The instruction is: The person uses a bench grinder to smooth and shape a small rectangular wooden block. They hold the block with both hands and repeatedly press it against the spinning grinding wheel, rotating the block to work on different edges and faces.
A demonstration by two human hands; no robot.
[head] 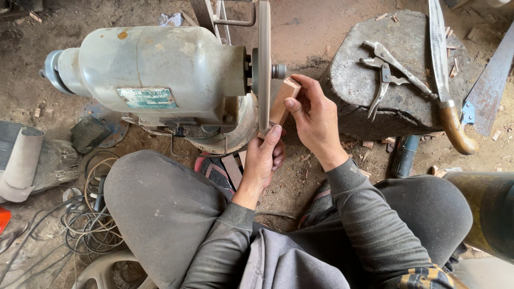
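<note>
A small reddish wooden block (281,103) is pressed flat against the face of a thin sanding disc (264,64) on a grey electric motor (155,72). My right hand (316,120) grips the block's upper end with fingers and thumb. My left hand (265,158) holds its lower end, thumb pointing up along the disc. Both hands sit just right of the disc, above my knees.
A stone block (369,85) to the right carries locking pliers (388,72) and a long knife with a wooden handle (444,80). A saw blade (490,85) leans at far right. Tangled cables (88,219) lie on the dirt at left, beside rolled sandpaper (21,160).
</note>
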